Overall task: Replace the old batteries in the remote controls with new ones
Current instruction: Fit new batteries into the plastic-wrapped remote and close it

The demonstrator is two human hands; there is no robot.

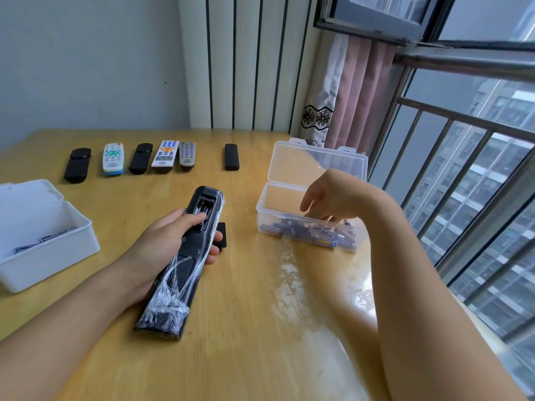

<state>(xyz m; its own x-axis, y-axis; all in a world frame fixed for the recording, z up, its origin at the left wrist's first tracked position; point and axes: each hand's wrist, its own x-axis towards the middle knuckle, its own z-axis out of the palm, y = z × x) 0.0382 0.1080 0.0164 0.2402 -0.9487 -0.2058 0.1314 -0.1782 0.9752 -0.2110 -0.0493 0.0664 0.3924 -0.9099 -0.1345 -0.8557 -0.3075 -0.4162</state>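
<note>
While the left hand [170, 241] is gripping a long black remote control [185, 256] back-side up above the wooden table [246, 328], its thumb is lying across the lower edge of the open battery compartment [205, 208] and its fingers are curling round the far side of the body. That grip is closing firmly on the remote, which is wrapped in crinkled clear plastic film [166, 299] bunching toward the near end. What looks like batteries is showing inside the compartment, though the detail is too small to confirm. A small black battery cover [221, 237] is lying flat on the table just beside the remote, partly hidden behind the fingertips.

The right hand [330, 195] is reaching down into a clear plastic box [289, 198] with its hinged lid [315, 160] standing open; the fingers are hanging loosely spread, their tips down among the blue batteries [315, 233] piled in the bottom. Whether that grip is pinching a battery cannot be told, since the tips are hidden behind the box wall and the batteries.

Six more remotes are lying in a row at the far side of the table: black [76, 164], white with teal buttons [113, 158], black [141, 158], white with blue and orange buttons [165, 156], grey [187, 155], and a small black one [231, 156] set apart. A white open box [52, 247] is sitting at the left edge, holding a few batteries [43, 240].
</note>
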